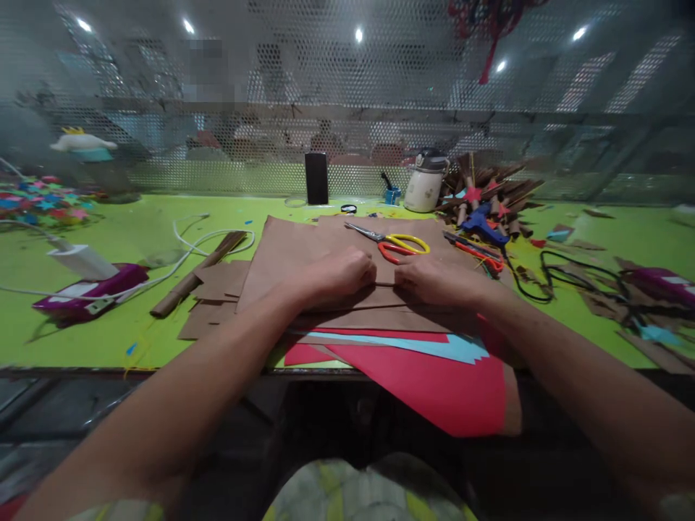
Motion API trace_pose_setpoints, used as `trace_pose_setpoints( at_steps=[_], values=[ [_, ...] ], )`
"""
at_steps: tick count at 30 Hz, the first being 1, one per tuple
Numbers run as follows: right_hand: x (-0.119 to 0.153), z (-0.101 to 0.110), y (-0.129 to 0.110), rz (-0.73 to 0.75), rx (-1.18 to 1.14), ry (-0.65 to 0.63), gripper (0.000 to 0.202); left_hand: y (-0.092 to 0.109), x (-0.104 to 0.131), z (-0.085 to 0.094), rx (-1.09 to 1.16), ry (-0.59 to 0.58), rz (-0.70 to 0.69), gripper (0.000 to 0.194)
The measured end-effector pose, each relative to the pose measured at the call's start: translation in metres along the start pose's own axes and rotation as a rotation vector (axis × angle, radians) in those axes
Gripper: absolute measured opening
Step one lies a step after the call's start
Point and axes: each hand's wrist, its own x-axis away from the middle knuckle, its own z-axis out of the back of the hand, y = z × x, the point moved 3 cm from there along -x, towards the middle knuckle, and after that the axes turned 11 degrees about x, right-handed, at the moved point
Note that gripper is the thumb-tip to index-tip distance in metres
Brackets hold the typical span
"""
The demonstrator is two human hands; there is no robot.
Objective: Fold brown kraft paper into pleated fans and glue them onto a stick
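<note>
My left hand (354,270) and my right hand (424,278) rest close together over stacked sheets of brown paper (304,253). Both have curled fingers pinching a narrow strip of brown paper (385,285), its middle visible in the gap between them. Whether the strip is rolled or folded I cannot tell. Just beyond the hands lie scissors (388,239) with one yellow and one red handle, blades pointing left. Under the brown sheets, red paper (445,387) and light blue paper (459,350) stick out over the table's front edge.
On the left are a brown paper tube (187,284), cut brown pieces (217,289), and a purple power strip (90,293) with a white cable. A blue glue gun (485,224), a pile of brown rolls (489,192) and a white jug (426,184) stand at the back right.
</note>
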Motion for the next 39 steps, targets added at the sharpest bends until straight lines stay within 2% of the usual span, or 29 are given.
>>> trace_pose_setpoints(
  at_steps=[4,13,19,24,29,39],
  values=[
    [0.002,0.000,-0.001,-0.001,0.027,-0.002,0.018,0.001,0.002,0.001,-0.030,-0.026,-0.014,0.026],
    [0.002,-0.004,-0.004,-0.002,0.073,0.003,0.017,-0.002,-0.001,-0.012,-0.129,-0.004,-0.041,0.027],
    [-0.011,-0.006,-0.012,-0.044,0.035,0.084,0.017,0.001,-0.009,-0.017,-0.129,0.034,-0.054,0.027],
    [-0.010,-0.009,-0.009,0.000,-0.019,0.100,0.013,0.004,-0.004,-0.012,-0.112,0.011,-0.066,0.025],
    [-0.001,-0.009,-0.006,0.019,-0.028,0.079,0.013,0.004,0.004,-0.004,-0.165,-0.031,-0.003,0.023],
    [0.001,-0.007,-0.007,0.041,0.017,0.076,0.012,-0.002,0.005,-0.004,-0.157,-0.073,0.004,0.021]
  ],
)
